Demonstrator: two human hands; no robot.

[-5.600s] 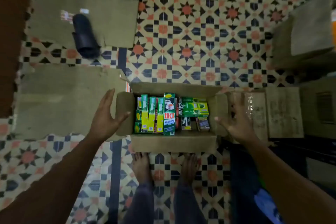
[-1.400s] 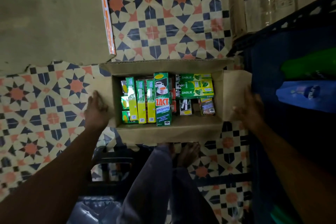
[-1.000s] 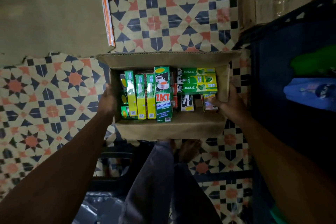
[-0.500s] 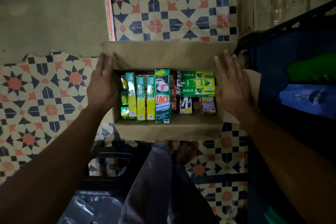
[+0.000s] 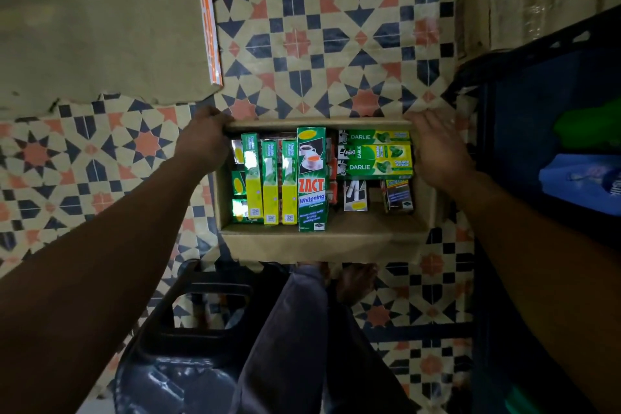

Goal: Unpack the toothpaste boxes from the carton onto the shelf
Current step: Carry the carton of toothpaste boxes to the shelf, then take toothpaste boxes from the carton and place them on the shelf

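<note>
While left fingers [image 5: 210, 116] clutch the carton [image 5: 312, 242] rim, right fingers [image 5: 421, 118] straight, toothpaste boxes [image 5: 311, 178] between them look light, stiff: pinch long sides.

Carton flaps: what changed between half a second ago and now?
The far flap of the brown cardboard carton, spread flat before, now shows only as a thin edge. The left hand grips its left end; the right hand covers its right end. The green toothpaste boxes stayed put.
</note>
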